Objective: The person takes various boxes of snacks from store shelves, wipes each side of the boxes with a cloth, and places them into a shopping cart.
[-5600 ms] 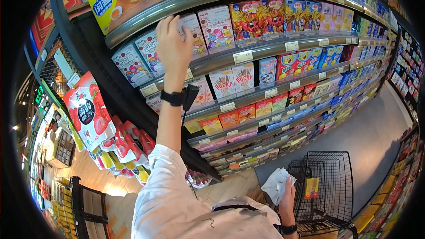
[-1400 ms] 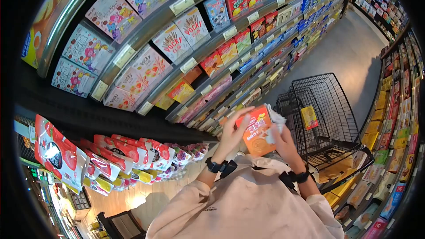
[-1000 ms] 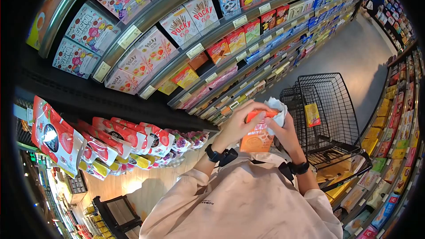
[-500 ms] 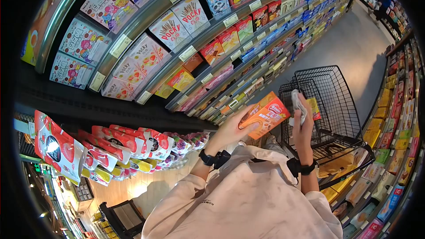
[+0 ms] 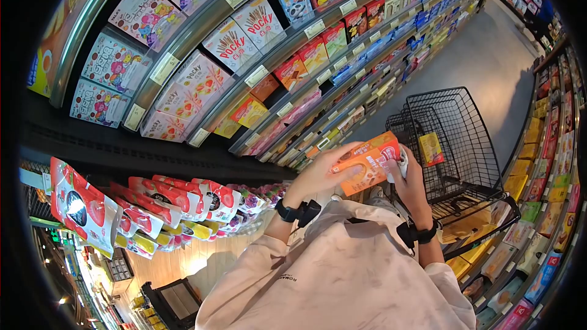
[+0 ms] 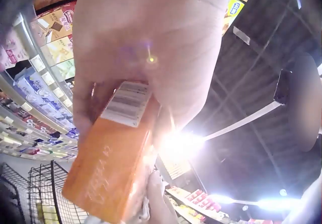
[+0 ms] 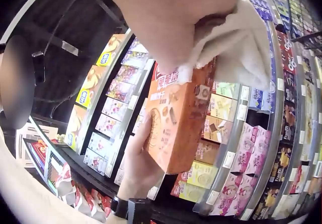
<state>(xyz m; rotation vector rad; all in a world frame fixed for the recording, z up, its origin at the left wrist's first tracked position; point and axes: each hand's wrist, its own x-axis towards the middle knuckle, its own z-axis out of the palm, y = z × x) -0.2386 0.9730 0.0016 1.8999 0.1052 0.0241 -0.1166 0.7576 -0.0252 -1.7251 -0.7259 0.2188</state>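
An orange biscuit box (image 5: 367, 165) is held tilted in front of the chest. My left hand (image 5: 315, 171) grips its left end, thumb along the printed face. In the left wrist view the box's plain orange side (image 6: 103, 163) and a white barcode label (image 6: 127, 103) show. My right hand (image 5: 413, 188) holds a crumpled white cloth (image 7: 241, 48) against the other end of the box, its thumb over the printed front. Most of the cloth is hidden behind the right hand in the head view.
A black wire shopping cart (image 5: 458, 140) stands just beyond the right hand. Shelves of boxed snacks, among them white Pocky boxes (image 5: 232, 46), run along the left. Red and white hanging pouches (image 5: 82, 205) are at the lower left. Another packed shelf (image 5: 532, 220) lines the right.
The left hand was up at the top shelf and has since come down to the box. Half a second ago the right hand with the cloth was apart from the box; now it is against its end.
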